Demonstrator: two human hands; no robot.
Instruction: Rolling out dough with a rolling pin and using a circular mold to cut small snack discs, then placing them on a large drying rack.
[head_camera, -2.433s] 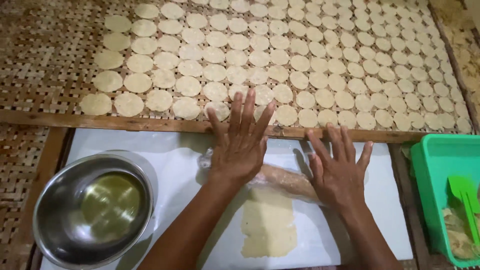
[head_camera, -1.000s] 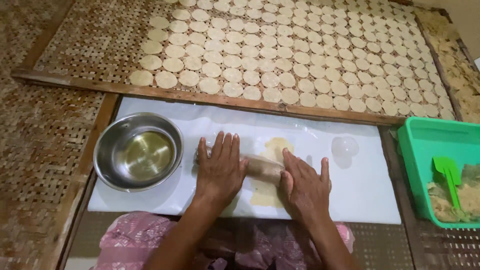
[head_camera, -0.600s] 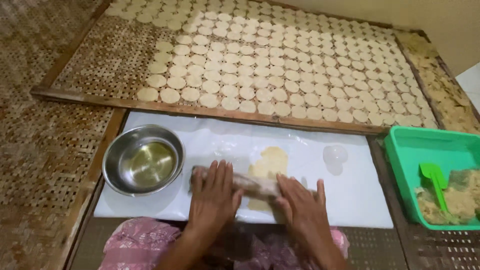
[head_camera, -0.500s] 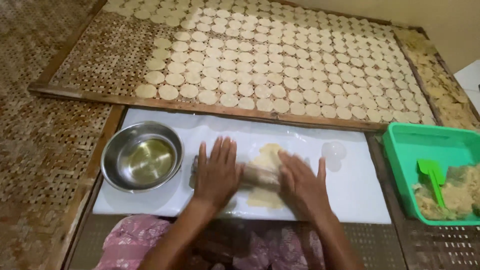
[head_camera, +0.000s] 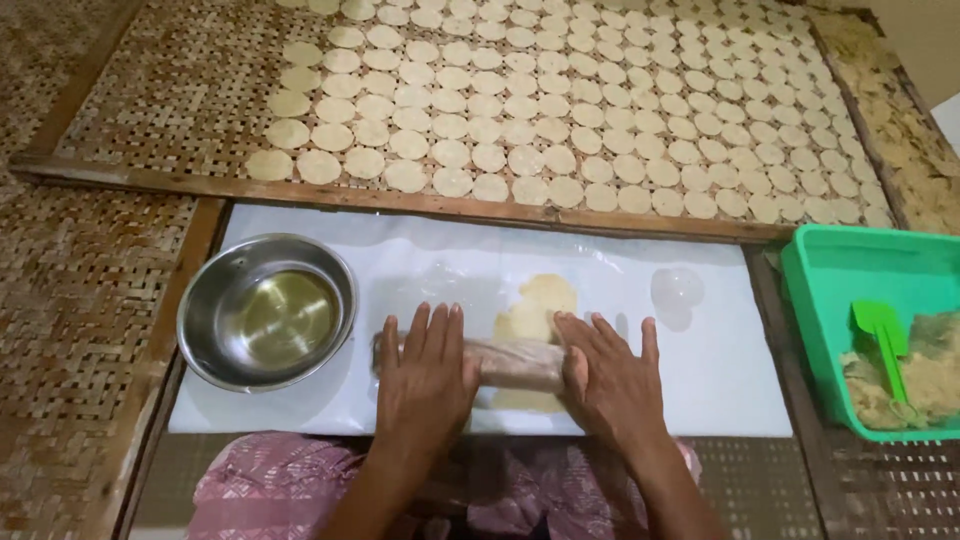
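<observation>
Both palms lie flat and open on the rolling pin (head_camera: 510, 362), left hand (head_camera: 425, 375) and right hand (head_camera: 610, 380) at its ends, over the dough (head_camera: 535, 305) on the white sheet (head_camera: 720, 370). Uneven pressure could tear the dough, which already looks thin, I think.

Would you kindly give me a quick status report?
Left hand and right hand flat on rolling pin. Dough underneath. Bowl beside, apart.
</observation>
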